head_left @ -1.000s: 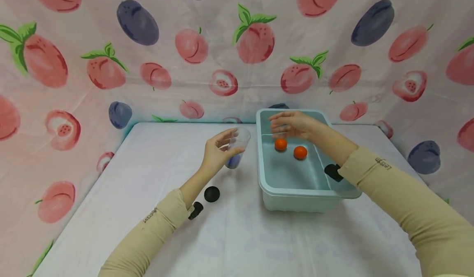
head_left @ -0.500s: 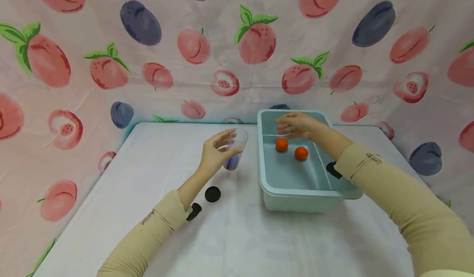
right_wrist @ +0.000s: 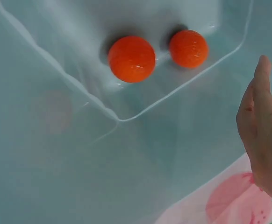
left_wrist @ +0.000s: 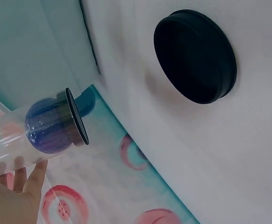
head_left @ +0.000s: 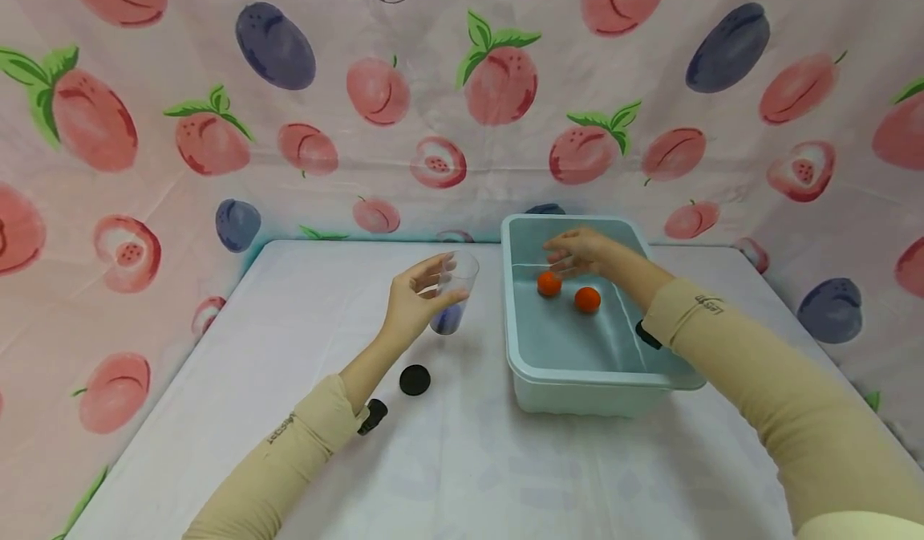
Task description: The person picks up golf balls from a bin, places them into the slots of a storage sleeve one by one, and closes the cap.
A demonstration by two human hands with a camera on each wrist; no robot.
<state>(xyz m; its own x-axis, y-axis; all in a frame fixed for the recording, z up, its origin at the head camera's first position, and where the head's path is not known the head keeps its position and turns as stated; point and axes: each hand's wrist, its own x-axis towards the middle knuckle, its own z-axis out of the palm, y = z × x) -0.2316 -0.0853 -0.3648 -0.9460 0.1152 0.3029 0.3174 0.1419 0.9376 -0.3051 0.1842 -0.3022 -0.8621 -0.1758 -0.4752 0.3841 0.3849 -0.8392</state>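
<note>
My left hand (head_left: pixel 411 303) holds a clear plastic tube (head_left: pixel 462 271), slightly tilted above the table. In the left wrist view a blue ball (left_wrist: pixel 47 126) sits at the bottom of the tube, against its black end cap (left_wrist: pixel 75 116). My right hand (head_left: pixel 583 253) hovers over the pale blue bin (head_left: pixel 606 377) with relaxed fingers and nothing in its grasp. Two orange balls, one (head_left: pixel 549 284) near the fingertips and one (head_left: pixel 588 300) nearer me, lie on the bin's floor, apart from each other.
A round black lid (head_left: pixel 415 379) lies hollow side up on the white tabletop (head_left: pixel 491 460), left of the bin. Behind the table hangs a fruit-print curtain (head_left: pixel 433 83). Black wrist cameras show at both cuffs, the left one (head_left: pixel 372 416) near the lid.
My right hand has dropped a little and shifted right over the bin. The left hand has drifted slightly left and down, still holding the tube. The orange balls stay put.
</note>
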